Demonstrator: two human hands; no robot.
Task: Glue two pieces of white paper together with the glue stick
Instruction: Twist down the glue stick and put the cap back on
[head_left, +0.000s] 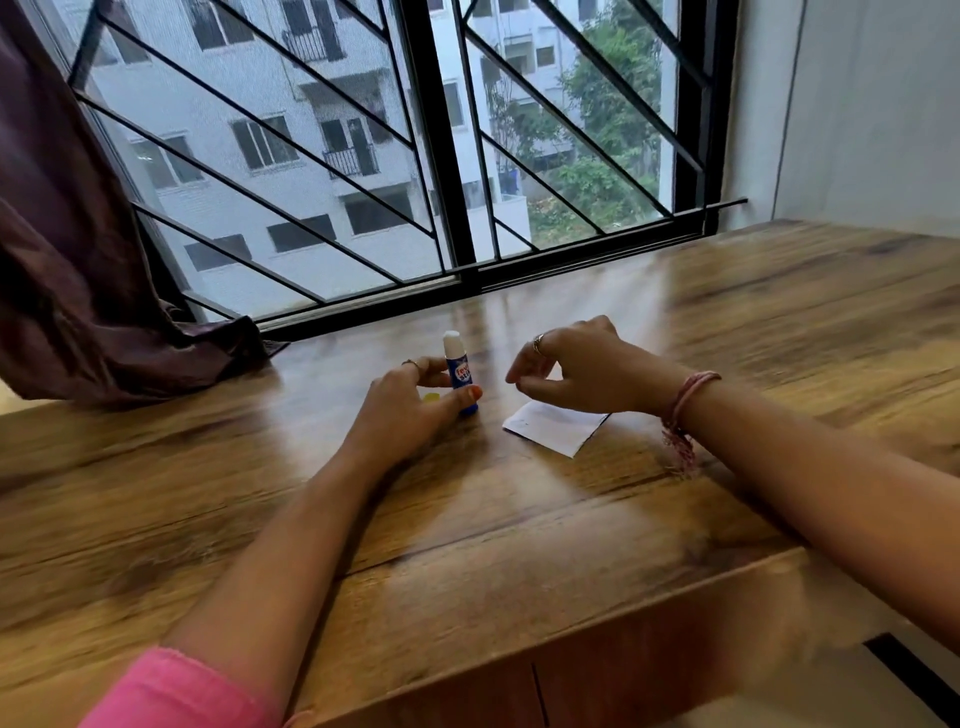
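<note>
- One dark purple curtain (78, 249) hangs at the far left, its lower end bunched on the desk (467, 519).
- One pink sleeve (176, 691) shows at the lower left corner, on the left arm.
- One left hand (410, 400) rests on the wooden desk with one ring on a finger. Its fingers (470, 395) and thumb curl round the lower part of the glue stick, holding it.
- One small yellow thing (431, 397) shows just beside the left hand's thumb; it is too hidden to tell what it is.
- One glue stick (457, 364) stands upright on the desk, left of the paper. Its body is blue with a red and white label, and its white top is uncovered.
- One window (441, 156) with black diagonal bars runs behind the desk, with a pale apartment block and green trees outside.
- One white paper (556, 426) lies flat on the desk, partly under the right hand. Whether it is one sheet or two stacked cannot be told.
- One right hand (582, 369) hovers over the paper's far edge, with one ring. Its fingers (519, 371) hang loosely curled with thumb and fingertips close together; whether they pinch anything cannot be told.
- One pink thread bracelet (685, 410) is tied round the right wrist, its frayed ends hanging down.
</note>
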